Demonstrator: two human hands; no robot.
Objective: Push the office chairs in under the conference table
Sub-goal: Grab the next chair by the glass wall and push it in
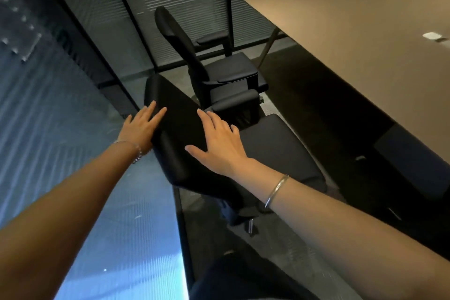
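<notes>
A black office chair (275, 146) stands right in front of me, its seat turned toward the tan conference table (353, 39) on the right. My left hand (142, 124) lies flat against the left side of its backrest (180, 129), fingers spread. My right hand (219, 146) rests flat on the backrest's right side, fingers apart. Neither hand is curled around anything. A second black office chair (219, 73) stands farther away, out from the table, side-on with its back to the left.
A glass partition wall with dark frames (73, 95) runs close along my left and across the back. A small white object (432, 36) lies on the table top. Dark panels under the table (411, 153) sit to the right of the near chair's seat.
</notes>
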